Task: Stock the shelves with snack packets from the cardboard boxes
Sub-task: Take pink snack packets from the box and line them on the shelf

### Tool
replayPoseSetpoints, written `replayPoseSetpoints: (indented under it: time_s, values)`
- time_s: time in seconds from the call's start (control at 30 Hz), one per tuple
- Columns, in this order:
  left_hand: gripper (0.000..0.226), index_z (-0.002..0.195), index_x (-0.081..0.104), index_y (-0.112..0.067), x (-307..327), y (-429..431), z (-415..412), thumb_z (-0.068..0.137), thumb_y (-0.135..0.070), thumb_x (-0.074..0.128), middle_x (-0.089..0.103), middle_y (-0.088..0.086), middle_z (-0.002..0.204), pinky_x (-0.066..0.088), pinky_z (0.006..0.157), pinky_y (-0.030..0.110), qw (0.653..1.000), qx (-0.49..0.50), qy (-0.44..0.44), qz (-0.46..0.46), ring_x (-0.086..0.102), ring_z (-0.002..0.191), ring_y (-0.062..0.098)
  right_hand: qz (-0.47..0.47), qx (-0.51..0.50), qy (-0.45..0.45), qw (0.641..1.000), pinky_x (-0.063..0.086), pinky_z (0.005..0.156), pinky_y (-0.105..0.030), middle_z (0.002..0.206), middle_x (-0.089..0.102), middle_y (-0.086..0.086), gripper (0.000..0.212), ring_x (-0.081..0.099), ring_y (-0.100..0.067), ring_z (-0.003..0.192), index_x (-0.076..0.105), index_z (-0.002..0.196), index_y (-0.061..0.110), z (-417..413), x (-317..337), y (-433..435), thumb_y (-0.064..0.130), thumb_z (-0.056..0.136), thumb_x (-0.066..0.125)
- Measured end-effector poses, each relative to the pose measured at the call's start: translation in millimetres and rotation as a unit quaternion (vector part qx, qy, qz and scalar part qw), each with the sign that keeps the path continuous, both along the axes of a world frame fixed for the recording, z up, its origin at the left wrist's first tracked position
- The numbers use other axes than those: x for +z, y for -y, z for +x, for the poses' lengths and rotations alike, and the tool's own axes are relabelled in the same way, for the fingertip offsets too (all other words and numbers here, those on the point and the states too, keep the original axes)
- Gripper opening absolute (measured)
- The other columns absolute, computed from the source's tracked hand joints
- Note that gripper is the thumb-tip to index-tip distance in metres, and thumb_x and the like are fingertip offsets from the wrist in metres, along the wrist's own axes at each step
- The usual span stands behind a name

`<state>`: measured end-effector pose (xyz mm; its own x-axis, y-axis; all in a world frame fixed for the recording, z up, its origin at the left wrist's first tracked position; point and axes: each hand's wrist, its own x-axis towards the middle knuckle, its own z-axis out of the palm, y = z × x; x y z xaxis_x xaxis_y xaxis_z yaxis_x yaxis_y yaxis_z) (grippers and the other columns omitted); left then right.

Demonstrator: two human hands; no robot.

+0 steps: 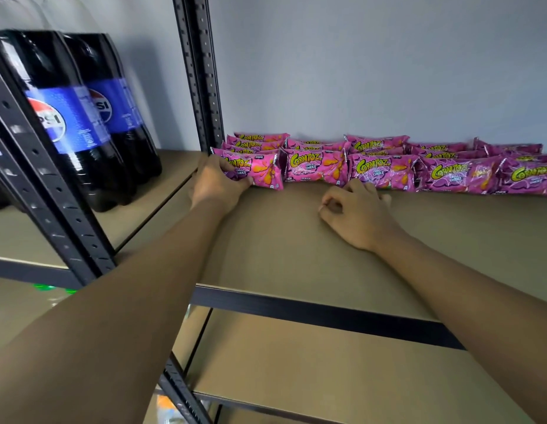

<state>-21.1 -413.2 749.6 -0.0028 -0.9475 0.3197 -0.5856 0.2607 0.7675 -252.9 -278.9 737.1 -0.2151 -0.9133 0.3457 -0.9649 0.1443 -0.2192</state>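
Tan shelf board (296, 255) on a black metal frame (312, 313). Pink snack packets (385, 169) lie flat in rows along the rear edge, from 10 o'clock to 3 o'clock, the front row end to end. Left hand (215, 185) grips the leftmost front packet (263, 174) at 10 o'clock. Right hand (354, 215) rests, fingers curled, on bare board near centre. Adjoining shelf (171, 172) at 9 o'clock bears two upright cola bottles (67, 117).

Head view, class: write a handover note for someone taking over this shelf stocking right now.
Left hand: fingers grip the leftmost front packet.
Right hand: curled, holding nothing, resting on the shelf board before the row.
Done: pink snack packets lie in rows along the back wall.
Left: more rows toward the front; cardboard boxes are not in view.
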Motion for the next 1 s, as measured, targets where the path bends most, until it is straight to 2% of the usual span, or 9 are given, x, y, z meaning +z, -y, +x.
replayPoseSetpoints:
  time_s: [0.13,0.3,0.47,0.67,0.77,0.87,0.93,1.0]
  values:
    - [0.04,0.087,0.046,-0.038,1.8,-1.3,-1.3,0.07,-0.052,0.079,0.056,-0.005,0.115,0.045,0.099,0.052,1.0,-0.008,0.003,-0.006,0.057,0.103,0.02,-0.002,0.002,-0.004,1.0,0.029,0.097,-0.044,0.113,0.046,0.003,0.024,0.041,-0.023,0.118,0.059,0.107,0.041,-0.5,-0.5,0.1,0.057,0.091,0.049]
    - [0.035,0.082,0.047,-0.044,1.6,-2.5,-0.2,0.066,-0.056,0.076,0.057,-0.004,0.114,0.046,0.099,0.051,1.0,-0.014,-0.004,-0.005,0.058,0.099,0.018,-0.005,0.0,-0.006,1.0,0.03,0.097,-0.045,0.114,0.047,0.003,0.024,0.042,-0.023,0.119,0.059,0.107,0.041,-0.1,-0.3,-0.6,0.057,0.092,0.049]
    - [0.036,0.091,0.051,-0.041,2.2,-7.2,2.1,0.069,-0.051,0.078,0.057,-0.003,0.121,0.049,0.096,0.046,1.0,-0.012,-0.017,-0.016,0.058,0.106,0.018,-0.004,0.007,0.0,1.0,0.029,0.097,-0.045,0.112,0.047,0.003,0.024,0.042,-0.024,0.118,0.06,0.108,0.04,0.6,1.5,-2.7,0.055,0.092,0.05]
    - [0.036,0.088,0.052,-0.051,3.5,-16.0,4.0,0.062,-0.063,0.074,0.057,-0.003,0.119,0.051,0.095,0.045,0.999,-0.017,-0.032,-0.018,0.059,0.104,0.017,-0.016,0.001,0.001,1.0,0.028,0.096,-0.043,0.107,0.044,0.005,0.024,0.042,-0.023,0.119,0.063,0.107,0.039,3.4,3.4,-5.6,0.053,0.091,0.051]
    - [0.036,0.089,0.055,-0.052,6.5,-25.3,5.6,0.061,-0.063,0.075,0.043,-0.009,0.128,0.044,0.105,0.047,0.999,0.004,-0.039,-0.022,0.053,0.119,0.019,-0.021,0.005,0.006,1.0,0.028,0.098,-0.044,0.109,0.047,0.004,0.025,0.043,-0.023,0.119,0.065,0.107,0.039,4.4,5.2,-7.4,0.053,0.092,0.052]
    - [0.034,0.098,0.06,-0.046,9.6,-45.5,6.0,0.069,-0.053,0.076,0.037,-0.005,0.136,0.034,0.112,0.049,0.999,0.019,-0.041,-0.026,0.044,0.13,0.022,-0.043,0.011,0.023,0.999,0.027,0.099,-0.044,0.117,0.052,0.001,0.025,0.043,-0.024,0.122,0.069,0.106,0.038,6.6,8.6,-10.9,0.052,0.091,0.055]
    - [0.032,0.105,0.063,-0.041,11.4,-65.8,5.6,0.076,-0.045,0.075,0.04,-0.001,0.137,0.032,0.113,0.048,0.999,0.022,-0.038,-0.017,0.041,0.132,0.022,-0.062,0.032,0.037,0.997,0.028,0.097,-0.043,0.115,0.052,0.001,0.023,0.044,-0.024,0.121,0.07,0.104,0.038,9.2,11.4,-17.5,0.051,0.09,0.058]
    - [0.028,0.098,0.061,-0.048,13.0,-89.3,7.5,0.073,-0.051,0.073,0.052,0.0,0.127,0.038,0.109,0.047,0.998,-0.007,-0.057,-0.008,0.051,0.122,0.021,-0.082,0.056,0.072,0.992,0.031,0.098,-0.044,0.11,0.054,0.002,0.02,0.047,-0.025,0.118,0.07,0.101,0.036,14.6,15.0,-29.5,0.047,0.088,0.061]
